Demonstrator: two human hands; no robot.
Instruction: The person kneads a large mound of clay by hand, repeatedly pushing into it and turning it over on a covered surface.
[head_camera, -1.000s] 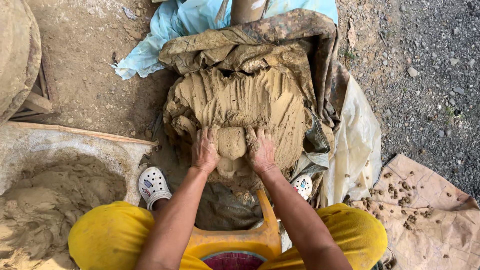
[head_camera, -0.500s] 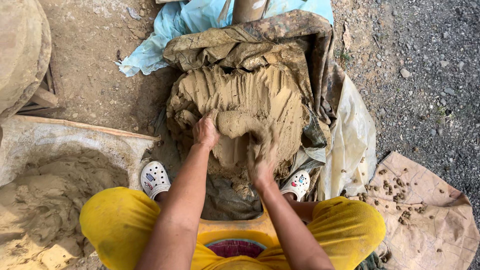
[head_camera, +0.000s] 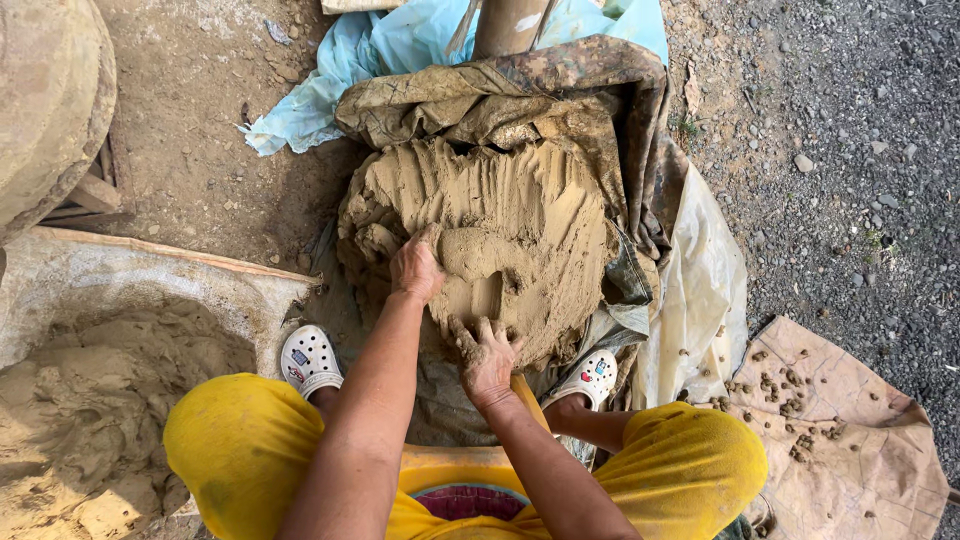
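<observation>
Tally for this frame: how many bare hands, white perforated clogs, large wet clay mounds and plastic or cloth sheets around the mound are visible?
Bare hands pressed on the clay: 2, left hand, right hand
White perforated clogs: 2
Large wet tan clay mound: 1
Sheets: 3, light blue plastic sheet, mud-stained cloth, pale translucent plastic sheet
Total: 8

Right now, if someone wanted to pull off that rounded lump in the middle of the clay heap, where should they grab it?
Probably by its two flanks, from the near side. The rounded lump bulges out of the clay heap, with grooves beside it. The left hand already cups its left edge; the right hand presses just below it.
</observation>
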